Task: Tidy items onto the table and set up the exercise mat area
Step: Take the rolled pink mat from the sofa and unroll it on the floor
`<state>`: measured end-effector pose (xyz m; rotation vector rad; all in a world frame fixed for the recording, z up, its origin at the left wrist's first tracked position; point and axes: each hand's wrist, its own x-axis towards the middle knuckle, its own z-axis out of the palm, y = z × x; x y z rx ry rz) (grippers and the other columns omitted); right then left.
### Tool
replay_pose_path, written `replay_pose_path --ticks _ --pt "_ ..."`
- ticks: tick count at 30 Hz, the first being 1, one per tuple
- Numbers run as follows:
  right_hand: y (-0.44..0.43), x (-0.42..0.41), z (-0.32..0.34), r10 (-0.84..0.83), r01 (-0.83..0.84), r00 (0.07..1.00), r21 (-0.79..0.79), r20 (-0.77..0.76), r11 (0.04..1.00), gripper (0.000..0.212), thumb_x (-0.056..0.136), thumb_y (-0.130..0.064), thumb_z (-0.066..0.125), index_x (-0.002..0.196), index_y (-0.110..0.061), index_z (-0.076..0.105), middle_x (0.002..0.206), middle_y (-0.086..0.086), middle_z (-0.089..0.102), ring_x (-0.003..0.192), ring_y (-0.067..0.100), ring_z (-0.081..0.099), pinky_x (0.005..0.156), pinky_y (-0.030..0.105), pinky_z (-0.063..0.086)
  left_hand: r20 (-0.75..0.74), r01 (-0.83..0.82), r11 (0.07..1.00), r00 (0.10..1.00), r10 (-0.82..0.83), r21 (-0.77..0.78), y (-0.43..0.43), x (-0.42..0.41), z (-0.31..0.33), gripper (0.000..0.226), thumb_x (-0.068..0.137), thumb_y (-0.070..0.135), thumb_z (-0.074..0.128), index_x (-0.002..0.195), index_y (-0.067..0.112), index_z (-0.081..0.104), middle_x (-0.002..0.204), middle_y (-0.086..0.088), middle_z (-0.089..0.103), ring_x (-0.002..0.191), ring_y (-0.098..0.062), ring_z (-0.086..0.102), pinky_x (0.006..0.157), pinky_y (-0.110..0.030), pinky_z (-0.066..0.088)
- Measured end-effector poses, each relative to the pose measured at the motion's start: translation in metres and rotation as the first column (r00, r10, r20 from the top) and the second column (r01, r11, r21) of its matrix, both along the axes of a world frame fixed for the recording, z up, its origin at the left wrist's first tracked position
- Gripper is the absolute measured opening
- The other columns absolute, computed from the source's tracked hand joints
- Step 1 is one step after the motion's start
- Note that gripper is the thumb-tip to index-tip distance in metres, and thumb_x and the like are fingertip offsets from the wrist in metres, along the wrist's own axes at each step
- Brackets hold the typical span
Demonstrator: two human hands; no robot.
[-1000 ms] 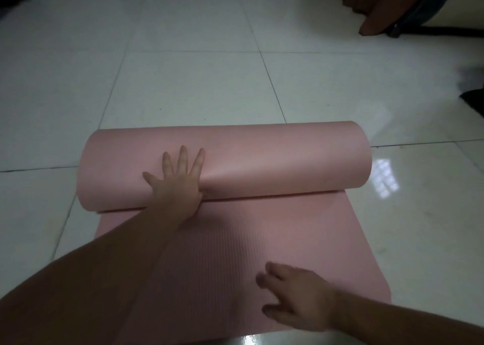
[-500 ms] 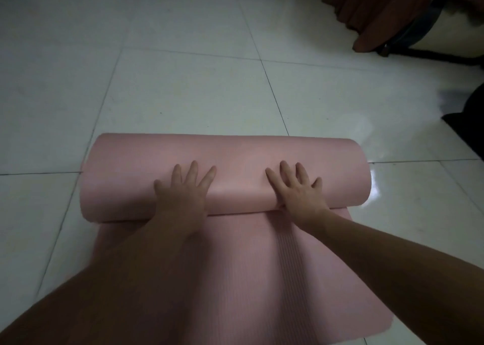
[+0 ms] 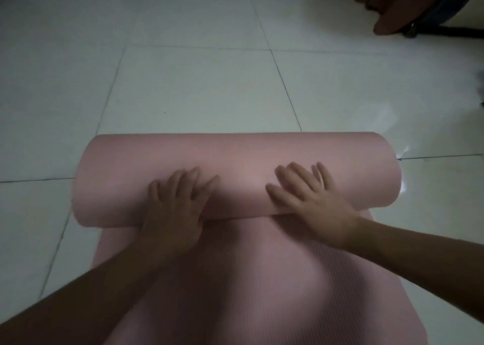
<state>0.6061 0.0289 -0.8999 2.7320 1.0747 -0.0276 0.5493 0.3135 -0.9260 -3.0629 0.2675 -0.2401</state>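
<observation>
Right hand (image 3: 318,208) now up on the roll (image 3: 235,172) beside left hand (image 3: 175,208), off the flat mat (image 3: 248,279). Fingers spread flat, pressing, gripping nothing. Roll across floor (image 3: 196,82), part unrolled; likely pushing ahead next.
</observation>
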Motion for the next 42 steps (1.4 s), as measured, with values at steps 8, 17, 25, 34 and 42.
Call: replay_pose_path --ticks 8,17,25,34,42 --pt "-0.045 -0.047 -0.054 -0.095 0.193 0.862 0.149 -0.498 0.970 0.017 0.080 -0.058 0.055 0.086 -0.042 0.057 0.075 -0.025 0.061 0.064 -0.004 0.056 0.070 0.023 0.056 -0.375 -0.106 0.962 0.927 0.005 -0.250 -0.007 -0.048 -0.043 0.030 0.075 0.045 0.049 0.100 0.029 0.052 0.087 0.006 0.066 0.075 -0.017 0.067 0.061 -0.027 0.052" --pt "0.007 0.100 -0.003 -0.211 0.326 0.737 0.064 -0.642 0.943 0.078 0.048 -0.101 0.044 0.091 -0.043 0.073 0.100 -0.029 0.069 0.099 -0.003 0.064 0.094 0.027 0.049 -0.385 -0.323 0.944 0.882 0.273 -0.072 0.036 0.084 0.008 0.049 0.084 0.053 0.047 0.126 0.029 0.056 0.133 0.002 0.059 0.124 -0.021 0.053 0.101 -0.035 0.041" --pt "0.064 0.188 0.086 -0.345 0.366 0.922 0.108 -0.174 0.924 0.092 0.089 -0.057 0.056 0.158 -0.027 0.003 0.166 -0.001 0.008 0.152 0.024 0.011 0.120 0.048 0.019 -0.263 -0.343 0.937 0.912 0.316 -0.063 0.035 0.161 0.067 0.076 0.089 0.067 0.033 0.152 0.041 -0.002 0.163 0.006 -0.008 0.149 -0.023 -0.011 0.117 -0.055 -0.007" --pt "0.062 0.155 0.040 -0.349 0.362 0.913 0.024 -0.212 0.932 0.092 0.093 -0.054 0.051 0.157 -0.027 -0.010 0.167 0.000 -0.004 0.153 0.026 0.000 0.122 0.051 0.013 -0.361 -0.329 0.936 0.894 0.266 -0.125 0.018 0.112 0.021 0.078 0.090 0.063 0.035 0.151 0.041 -0.007 0.163 0.003 -0.012 0.149 -0.028 -0.013 0.116 -0.055 -0.006" --pt "0.056 0.124 0.030 -0.351 0.354 0.915 -0.023 -0.201 0.935 0.091 0.094 -0.054 0.049 0.156 -0.028 -0.013 0.166 0.000 -0.008 0.153 0.025 -0.001 0.123 0.049 0.013 -0.357 -0.314 0.932 0.904 0.236 -0.181 0.006 0.081 0.013 0.079 0.088 0.061 0.038 0.150 0.043 -0.008 0.163 0.005 -0.010 0.149 -0.026 -0.010 0.117 -0.054 -0.004"
